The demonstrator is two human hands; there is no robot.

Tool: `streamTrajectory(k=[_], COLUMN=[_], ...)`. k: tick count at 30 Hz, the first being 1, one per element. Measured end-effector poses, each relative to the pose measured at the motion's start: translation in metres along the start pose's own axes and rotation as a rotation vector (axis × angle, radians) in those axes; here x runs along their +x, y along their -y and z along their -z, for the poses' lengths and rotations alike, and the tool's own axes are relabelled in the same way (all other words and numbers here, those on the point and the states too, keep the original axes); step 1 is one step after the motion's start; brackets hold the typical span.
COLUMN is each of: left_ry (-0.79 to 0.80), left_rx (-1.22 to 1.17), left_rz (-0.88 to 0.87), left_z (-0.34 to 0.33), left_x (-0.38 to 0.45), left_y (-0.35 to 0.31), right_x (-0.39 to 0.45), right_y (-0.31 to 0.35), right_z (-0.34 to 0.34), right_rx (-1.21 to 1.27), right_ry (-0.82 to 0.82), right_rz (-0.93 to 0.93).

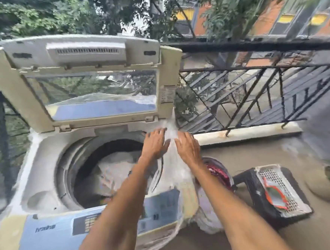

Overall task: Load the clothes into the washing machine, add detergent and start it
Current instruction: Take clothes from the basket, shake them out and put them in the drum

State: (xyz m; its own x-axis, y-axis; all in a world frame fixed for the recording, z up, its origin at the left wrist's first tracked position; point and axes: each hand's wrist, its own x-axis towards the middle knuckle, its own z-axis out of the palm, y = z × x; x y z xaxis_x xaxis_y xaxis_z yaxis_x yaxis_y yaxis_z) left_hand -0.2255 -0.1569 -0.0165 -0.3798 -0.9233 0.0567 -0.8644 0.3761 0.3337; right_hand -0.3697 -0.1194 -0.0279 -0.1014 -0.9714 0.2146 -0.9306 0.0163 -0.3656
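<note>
Pale crumpled clothes (112,167) already lie in the drum of the cream top-loading washing machine (45,152), its lid up; near its back right corner the left hand (154,145) and right hand (188,145), fingers spread, touch clear plastic wrapping (174,171); detergent and starting seemingly remain

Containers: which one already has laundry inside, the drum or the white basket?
The drum, under the raised lid, holds pale clothes. The white basket right of the washer holds only an orange packet.

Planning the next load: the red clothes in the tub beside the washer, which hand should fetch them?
Probably the right hand. The red clothes lie just below its forearm, right of the washer; the left hand would have to cross over.
</note>
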Motion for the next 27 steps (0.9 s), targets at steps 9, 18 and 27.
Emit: streamTrajectory(k=[9, 18, 27], left_ry=[0.251, 0.264, 0.487], left_rx=[-0.122, -0.219, -0.23], left_rz=[-0.169, 0.352, 0.542], left_z=[-0.177, -0.403, -0.492], left_x=[0.03, 0.011, -0.012], left_y=[-0.183, -0.154, -0.126], right_x=[-0.072, -0.137, -0.151], right_y=[-0.235, -0.381, -0.383], right_z=[-0.019, -0.168, -0.285], right_rx=[0.058, 0.117, 0.307], right_ry=[0.16, 0.645, 0.592], right_rz=[-0.466, -0.611, -0.805])
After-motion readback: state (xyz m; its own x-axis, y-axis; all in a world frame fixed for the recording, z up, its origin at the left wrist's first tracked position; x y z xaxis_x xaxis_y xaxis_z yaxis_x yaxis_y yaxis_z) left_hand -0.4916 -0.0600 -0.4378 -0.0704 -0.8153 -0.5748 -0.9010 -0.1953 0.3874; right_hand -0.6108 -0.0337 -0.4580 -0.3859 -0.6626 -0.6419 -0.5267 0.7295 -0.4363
